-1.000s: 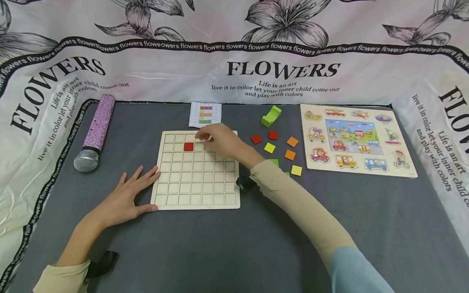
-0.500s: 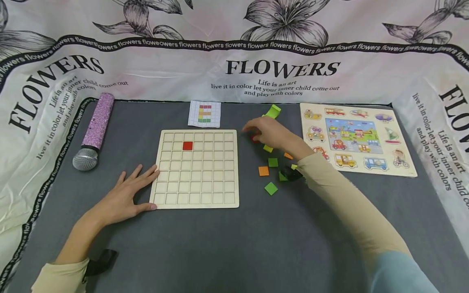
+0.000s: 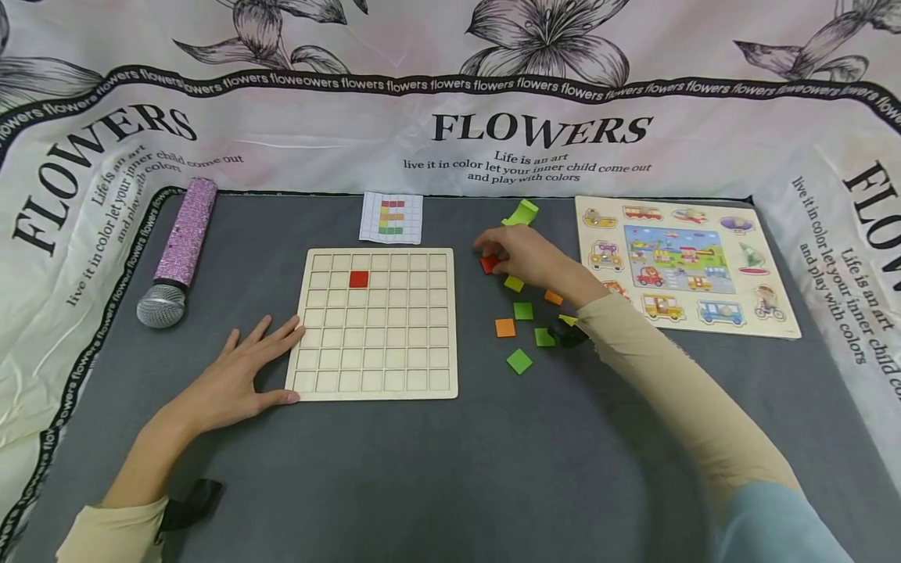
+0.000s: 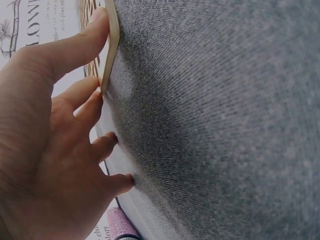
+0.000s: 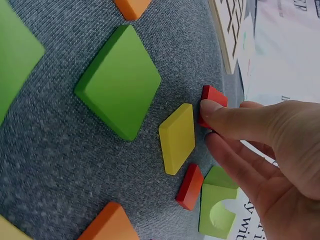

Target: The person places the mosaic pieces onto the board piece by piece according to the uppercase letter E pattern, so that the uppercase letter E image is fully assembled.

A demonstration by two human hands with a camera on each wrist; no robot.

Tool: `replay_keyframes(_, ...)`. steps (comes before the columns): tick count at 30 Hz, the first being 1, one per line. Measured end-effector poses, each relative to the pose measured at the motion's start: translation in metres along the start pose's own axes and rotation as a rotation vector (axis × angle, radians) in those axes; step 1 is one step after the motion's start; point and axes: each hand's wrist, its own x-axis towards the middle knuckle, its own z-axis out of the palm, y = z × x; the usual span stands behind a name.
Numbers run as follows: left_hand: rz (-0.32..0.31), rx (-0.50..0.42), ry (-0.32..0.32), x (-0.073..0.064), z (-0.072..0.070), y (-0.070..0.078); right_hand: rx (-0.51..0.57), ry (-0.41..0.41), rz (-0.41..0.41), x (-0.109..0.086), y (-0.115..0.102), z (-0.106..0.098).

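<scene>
The left hand lies with fingers spread at the left side of a wooden grid board, its thumb and some fingertips touching the edge. One red square tile sits in a cell of the board's second row. Right of the board, the right hand pinches another red tile, thumb on its face; the index finger is partly hidden. Close by lie a yellow tile, a further red tile and a green tile. The head view hides that further red tile behind the hand.
Behind the board lies a pattern card. A green curved block stands beyond the right hand. An orange tile and several others are scattered nearer. A picture puzzle is at right, a glittery microphone at left.
The right hand has moved right, from above the board to the loose tiles, and its fingers now pinch a red tile. The left hand stays at the board's edge.
</scene>
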Motion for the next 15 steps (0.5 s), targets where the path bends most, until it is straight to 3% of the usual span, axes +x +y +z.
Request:
replay_keyframes(7, -0.016, 0.000, -0.014, 0.000, 0.000, 0.000, 0.041, 0.036, -0.008, 0.002, -0.002, 0.000)
replay_keyframes(15, -0.004, -0.004, -0.002, 0.000, 0.000, 0.000, 0.202, 0.069, -0.080, 0.018, -0.022, 0.008)
